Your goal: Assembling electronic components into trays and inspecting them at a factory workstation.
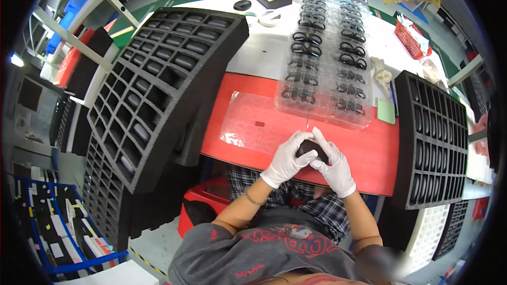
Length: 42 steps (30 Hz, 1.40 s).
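Observation:
Both my hands wear white gloves and meet over the red mat (pixel 253 148), near the table's front edge. Between them is a smooth, dark rounded piece (pixel 311 149), its exact kind unclear. My left hand (pixel 288 161) grips it from the left side, and my right hand (pixel 334 166) closes on its right side, thumbs close together. The gloved fingers hide much of the piece. Just beyond my hands stands a clear plastic tray (pixel 325 113) with two columns of black looped cables (pixel 306 50). A clear bubble bag (pixel 248 121) lies flat to the left.
Tilted at left is a large black foam tray (pixel 169 100) with dark oblong pieces in many slots. Another black foam tray (pixel 404 142) with similar pieces stands at right. A green pad (pixel 386 111), a red basket (pixel 411 39) and a roll of tape (pixel 270 19) lie farther off.

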Tool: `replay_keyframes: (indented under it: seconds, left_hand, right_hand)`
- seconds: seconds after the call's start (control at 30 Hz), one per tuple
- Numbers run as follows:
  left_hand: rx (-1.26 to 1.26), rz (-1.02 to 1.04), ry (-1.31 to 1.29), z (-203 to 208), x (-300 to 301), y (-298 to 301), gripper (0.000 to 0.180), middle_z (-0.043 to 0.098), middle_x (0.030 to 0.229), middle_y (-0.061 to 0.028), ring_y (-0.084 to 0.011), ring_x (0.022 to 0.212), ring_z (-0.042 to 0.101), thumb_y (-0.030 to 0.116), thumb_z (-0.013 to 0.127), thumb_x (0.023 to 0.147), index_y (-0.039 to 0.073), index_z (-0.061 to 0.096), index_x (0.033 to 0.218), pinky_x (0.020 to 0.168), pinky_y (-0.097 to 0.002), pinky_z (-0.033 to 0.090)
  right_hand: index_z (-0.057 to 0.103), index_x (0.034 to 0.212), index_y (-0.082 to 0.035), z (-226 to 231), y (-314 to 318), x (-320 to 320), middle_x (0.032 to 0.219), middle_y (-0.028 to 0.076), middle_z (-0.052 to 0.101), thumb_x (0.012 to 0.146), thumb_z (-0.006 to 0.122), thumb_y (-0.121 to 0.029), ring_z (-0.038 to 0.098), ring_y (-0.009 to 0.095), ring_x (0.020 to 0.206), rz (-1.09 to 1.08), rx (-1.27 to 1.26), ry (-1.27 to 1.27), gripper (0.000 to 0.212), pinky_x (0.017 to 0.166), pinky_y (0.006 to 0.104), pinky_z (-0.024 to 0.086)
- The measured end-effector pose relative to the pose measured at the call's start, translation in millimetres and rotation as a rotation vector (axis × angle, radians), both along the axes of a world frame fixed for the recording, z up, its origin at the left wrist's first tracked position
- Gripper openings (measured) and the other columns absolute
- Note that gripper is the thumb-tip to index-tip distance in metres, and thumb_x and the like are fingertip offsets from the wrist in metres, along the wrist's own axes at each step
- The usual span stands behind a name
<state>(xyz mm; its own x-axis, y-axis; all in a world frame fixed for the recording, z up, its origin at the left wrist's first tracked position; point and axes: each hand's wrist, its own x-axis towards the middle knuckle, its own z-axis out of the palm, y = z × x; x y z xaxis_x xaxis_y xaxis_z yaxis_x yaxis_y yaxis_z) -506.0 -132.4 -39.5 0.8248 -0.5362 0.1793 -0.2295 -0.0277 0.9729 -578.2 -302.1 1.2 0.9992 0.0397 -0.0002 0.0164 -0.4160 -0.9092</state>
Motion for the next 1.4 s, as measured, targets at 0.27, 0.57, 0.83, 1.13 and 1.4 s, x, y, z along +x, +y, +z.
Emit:
replay_keyframes:
  seconds: [0.27,0.57,0.83,1.13,1.4]
  left_hand:
    - [0.133,0.507,-0.58,10,-4,-19,0.07,0.066,0.12,-0.0158,-0.0396,0.11,0.064,0.019,0.079,0.084,0.009,0.049,0.146,0.092,-0.0421,0.052]
    - [0.142,0.39,-0.735,-4,-18,-43,0.041,0.068,0.104,-0.0056,-0.0294,0.095,0.065,-0.006,0.067,0.077,0.012,0.068,0.113,0.085,-0.0408,0.051]
    - [0.152,0.399,-0.664,-13,-27,-42,0.046,0.068,0.104,-0.0081,-0.03,0.095,0.065,-0.01,0.065,0.078,0.01,0.066,0.12,0.083,-0.0397,0.052]
    - [0.16,0.385,-0.718,-17,-26,-45,0.047,0.069,0.107,-0.0068,-0.0285,0.099,0.066,-0.01,0.066,0.078,0.012,0.066,0.12,0.085,-0.0389,0.052]
    - [-0.146,0.435,-0.678,20,-59,-51,0.056,0.063,0.133,-0.0193,-0.0349,0.106,0.068,-0.002,0.077,0.081,0.005,0.061,0.134,0.085,-0.0378,0.058]
  right_hand:
    - [0.063,0.136,-0.017,-4,-22,13,0.085,0.012,0.074,0.097,0.067,-0.028,0.073,0.016,0.082,-0.241,-0.116,-0.019,0.041,0.077,0.0311,0.057]
    - [0.073,0.113,-0.014,56,-86,135,0.104,0.011,0.07,0.097,0.064,-0.026,0.065,0.033,0.097,-0.399,-0.626,-0.714,0.022,0.085,0.0426,0.051]
    - [0.073,0.106,-0.021,25,-165,209,0.097,0.008,0.07,0.089,0.072,-0.031,0.067,0.029,0.095,-0.248,-0.898,-0.311,0.02,0.081,0.0423,0.052]
    - [0.072,0.105,-0.014,18,-190,201,0.097,0.006,0.068,0.088,0.074,-0.026,0.066,0.025,0.095,-0.136,-0.627,-0.569,0.021,0.085,0.0381,0.051]
    - [0.073,0.104,-0.011,62,-83,13,0.095,0.006,0.063,0.086,0.073,-0.015,0.064,0.024,0.093,0.036,-0.336,-0.298,0.018,0.08,0.0344,0.051]
